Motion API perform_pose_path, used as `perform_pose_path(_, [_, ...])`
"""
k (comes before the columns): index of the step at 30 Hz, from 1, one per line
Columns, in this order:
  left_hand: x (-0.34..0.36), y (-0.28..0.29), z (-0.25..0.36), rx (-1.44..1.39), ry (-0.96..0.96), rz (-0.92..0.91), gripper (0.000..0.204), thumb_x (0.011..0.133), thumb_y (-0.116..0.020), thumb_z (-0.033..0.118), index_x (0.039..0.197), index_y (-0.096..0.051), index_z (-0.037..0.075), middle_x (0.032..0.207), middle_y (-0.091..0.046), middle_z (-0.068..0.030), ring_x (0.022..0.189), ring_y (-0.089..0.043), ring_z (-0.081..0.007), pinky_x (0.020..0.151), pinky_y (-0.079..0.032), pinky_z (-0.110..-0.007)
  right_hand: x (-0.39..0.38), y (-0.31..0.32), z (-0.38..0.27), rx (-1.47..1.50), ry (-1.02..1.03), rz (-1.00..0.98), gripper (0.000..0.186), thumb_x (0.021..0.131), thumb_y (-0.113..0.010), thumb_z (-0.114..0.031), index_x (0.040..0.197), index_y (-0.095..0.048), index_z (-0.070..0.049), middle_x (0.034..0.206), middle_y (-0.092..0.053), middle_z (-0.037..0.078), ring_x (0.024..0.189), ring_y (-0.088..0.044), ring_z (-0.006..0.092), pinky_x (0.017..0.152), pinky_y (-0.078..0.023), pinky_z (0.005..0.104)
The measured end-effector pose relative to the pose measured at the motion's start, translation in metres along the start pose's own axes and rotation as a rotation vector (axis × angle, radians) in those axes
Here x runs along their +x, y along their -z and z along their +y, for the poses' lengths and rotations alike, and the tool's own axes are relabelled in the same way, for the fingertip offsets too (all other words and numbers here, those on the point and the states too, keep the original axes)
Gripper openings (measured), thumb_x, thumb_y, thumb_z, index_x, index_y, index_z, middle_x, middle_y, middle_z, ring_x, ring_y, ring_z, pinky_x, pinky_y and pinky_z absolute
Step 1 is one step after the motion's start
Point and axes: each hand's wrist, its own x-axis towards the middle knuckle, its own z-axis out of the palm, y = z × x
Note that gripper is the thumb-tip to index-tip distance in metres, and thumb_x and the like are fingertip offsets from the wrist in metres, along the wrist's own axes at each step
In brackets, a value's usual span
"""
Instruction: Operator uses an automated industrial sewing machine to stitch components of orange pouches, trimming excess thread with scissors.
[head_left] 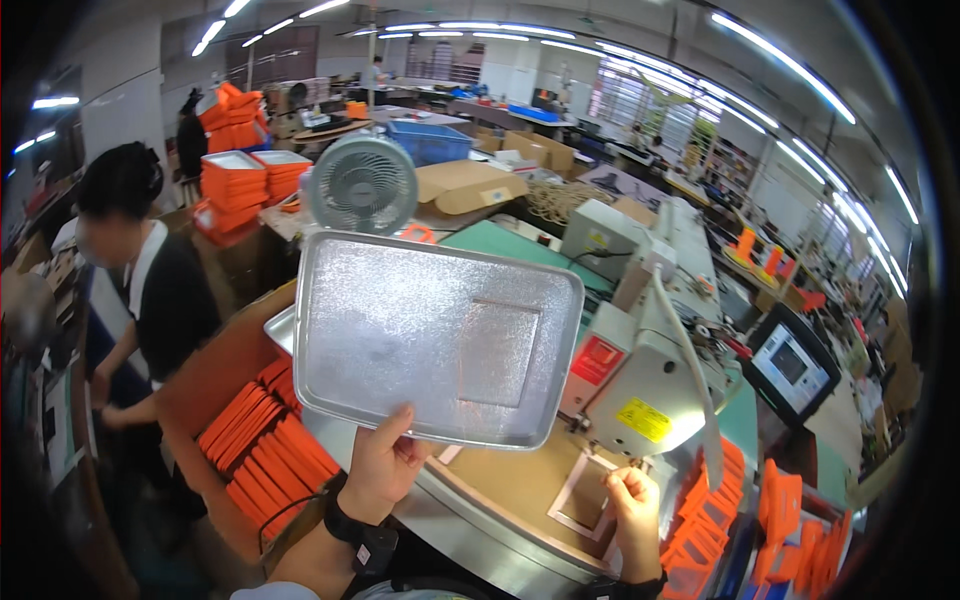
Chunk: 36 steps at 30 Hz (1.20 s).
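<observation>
My left hand [382, 462] grips the lower edge of a shallow silvery tray [400, 330] with rounded corners, thumb on its near face. The tray is tilted up toward me, and a rectangular outline shows on its right part. My right hand [633, 492] is closed in a pinch close to the needle area of an industrial sewing machine [640, 385]; whatever its fingertips hold, if anything, is too small to make out. Just left of these fingers, a pale rectangular frame [580, 490] lies on the brown work plate [510, 482] under the machine head.
A cardboard box [195, 440] of orange pieces [270, 440] stands at left, with more orange pieces [705, 525] at right. A screen [790, 362] is beyond the machine. A fan [362, 185] stands behind the tray. At far left is another person [165, 290].
</observation>
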Motion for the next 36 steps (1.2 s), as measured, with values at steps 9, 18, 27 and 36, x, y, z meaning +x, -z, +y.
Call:
perform_pose_path(9, [0.009, 0.036, 0.018, -0.294, 0.11, -0.149, 0.009, 0.098, -0.058, 0.014, 0.098, -0.057, 0.006, 0.079, -0.058, -0.0037, 0.054, -0.049, -0.01, 0.05, -0.037, -0.023, 0.005, 0.004, 0.011, 0.133, -0.016, -0.054, 0.015, 0.093, -0.065, -0.016, 0.086, -0.062, -0.003, 0.056, -0.049, -0.002, 0.044, -0.043, 0.0088, 0.043, -0.036, 0.0253])
perform_pose_path(18, [0.034, 0.052, 0.011, -0.93, 0.641, -0.34, 0.067, 0.103, -0.04, 0.021, 0.152, -0.005, -0.008, 0.062, -0.055, -0.0062, 0.04, -0.04, -0.0119, 0.039, -0.031, -0.022, -0.034, -0.034, -0.055, 0.234, 0.071, 0.075, 0.014, 0.093, -0.065, -0.012, 0.1, -0.056, -0.005, 0.077, -0.056, 0.003, 0.063, -0.052, 0.0096, 0.051, -0.042, 0.022])
perform_pose_path(27, [0.033, 0.053, 0.009, -0.951, 0.71, -0.578, 0.062, 0.107, -0.031, 0.026, 0.151, -0.006, -0.01, 0.056, -0.05, -0.0052, 0.036, -0.038, -0.0118, 0.038, -0.032, -0.022, -0.03, -0.034, -0.049, 0.179, 0.044, 0.047, 0.018, 0.094, -0.064, -0.01, 0.107, -0.054, -0.004, 0.078, -0.056, 0.001, 0.059, -0.049, 0.0068, 0.046, -0.038, 0.0187])
perform_pose_path(36, [0.038, 0.062, -0.001, -0.979, 0.71, -0.612, 0.062, 0.107, -0.034, 0.026, 0.15, -0.009, -0.01, 0.056, -0.05, -0.0059, 0.036, -0.038, -0.0119, 0.038, -0.033, -0.021, -0.033, -0.045, -0.068, 0.222, 0.126, -0.038, 0.018, 0.095, -0.062, -0.009, 0.11, -0.054, -0.002, 0.077, -0.054, -0.002, 0.052, -0.044, 0.0049, 0.041, -0.032, 0.0168])
